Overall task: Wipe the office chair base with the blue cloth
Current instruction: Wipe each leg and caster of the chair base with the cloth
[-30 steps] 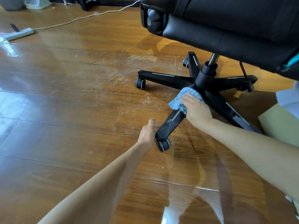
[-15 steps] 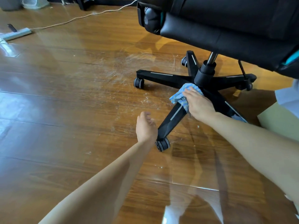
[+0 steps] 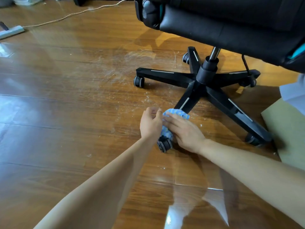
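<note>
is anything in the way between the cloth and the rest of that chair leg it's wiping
Nothing visible. The right hand presses the blue cloth onto the near leg of the chair base just above its caster. The leg is bare up to the hub. The left hand sits beside the cloth, off that path.

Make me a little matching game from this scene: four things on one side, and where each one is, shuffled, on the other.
Things:
1. blue cloth
2. left hand
3. power strip
4. caster

Places:
A. far left on the floor, with a cord running from it
B. under the right hand, on the nearest leg of the chair base
C. at the tip of the leg pointing left
D. beside the cloth, fingers curled

Pairs: 1-B, 2-D, 3-A, 4-C
</note>
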{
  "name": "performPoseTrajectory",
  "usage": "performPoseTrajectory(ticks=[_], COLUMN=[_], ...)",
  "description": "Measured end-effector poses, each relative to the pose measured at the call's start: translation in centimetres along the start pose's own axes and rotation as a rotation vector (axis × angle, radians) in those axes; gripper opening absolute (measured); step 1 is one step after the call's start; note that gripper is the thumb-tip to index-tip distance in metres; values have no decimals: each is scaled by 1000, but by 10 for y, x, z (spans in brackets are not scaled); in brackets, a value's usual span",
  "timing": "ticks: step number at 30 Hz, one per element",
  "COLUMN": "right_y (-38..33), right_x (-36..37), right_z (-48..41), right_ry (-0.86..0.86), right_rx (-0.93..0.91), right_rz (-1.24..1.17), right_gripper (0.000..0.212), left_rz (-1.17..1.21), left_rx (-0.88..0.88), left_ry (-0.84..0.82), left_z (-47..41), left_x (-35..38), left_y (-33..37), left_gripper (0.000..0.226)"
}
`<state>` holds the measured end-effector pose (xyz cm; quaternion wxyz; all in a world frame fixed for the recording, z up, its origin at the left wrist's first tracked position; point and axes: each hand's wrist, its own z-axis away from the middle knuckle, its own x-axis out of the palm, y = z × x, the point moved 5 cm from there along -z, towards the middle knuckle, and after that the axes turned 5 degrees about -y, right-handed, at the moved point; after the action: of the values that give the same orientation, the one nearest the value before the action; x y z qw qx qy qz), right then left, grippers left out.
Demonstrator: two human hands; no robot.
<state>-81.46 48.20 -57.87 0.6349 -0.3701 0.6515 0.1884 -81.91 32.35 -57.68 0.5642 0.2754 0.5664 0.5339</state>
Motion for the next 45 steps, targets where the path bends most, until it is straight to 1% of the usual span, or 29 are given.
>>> performPoseTrajectory(ticks=[3,4,6,8,10,13,16,20,22,25,29,31,34,36,38,40,42,44,45], right_y=[62,74,74,48,10,-34,-50,-42,-31,2,56,61,32,-9,-60,-104,-118,-105,-93], right_x=[-26,-31,-30,-19,-2,20,33,38,33,17,-8,-12,-6,12,33,43,45,45,41], right_z=[-23,-28,-32,-23,-10,8,20,22,18,-3,-36,-44,-44,-32,-19,-12,-19,-31,-37], right_ry=[97,111,150,199,210,238,264,236,273,404,457,480,551,577,557,501,541,568,567], right_rx=[324,398,445,439,360,221,204,208,288,457,797,929,1022,1067,1038,982,952,1035,1104], right_rz=[15,18,-1,-11,-44,-80,-95,-146,-223,-335,-364,-427,-563,-701,-873,-929,-1026,-1101,-1079], right_gripper=[50,49,48,47,47,47,51,55,59,52,52,53,54,57,67,79,76,66,64], left_rz=[13,28,47,42,45,48,48,56,76,57,60,83,104,123,121,100,105,128,115], left_rx=[7,-1,-20,-26,-29,-31,-24,-28,-44,-57,-165,-222,-233,-238,-246,-263,-289,-294,-283], left_ry=[-36,-34,-17,6,28,52,41,8,3,1,-76,-154,-210,-209,-212,-204,-205,-206,-207], left_z=[3,4,4,3,1,-2,-2,0,-1,0,3,5,9,7,1,-6,-12,-14,-15], left_x=[4,2,-4,-11,-15,-13,-1,15,16,11,2,0,-2,-6,-10,-14,-15,-13,-13], left_y=[-2,-3,-5,-6,-5,-4,0,2,3,2,-12,-19,-22,-21,-20,-21,-23,-23,-21], left_gripper=[20,20,22,29,34,33,30,36,40,45,47,52,64,68,67,66,63,55,53])
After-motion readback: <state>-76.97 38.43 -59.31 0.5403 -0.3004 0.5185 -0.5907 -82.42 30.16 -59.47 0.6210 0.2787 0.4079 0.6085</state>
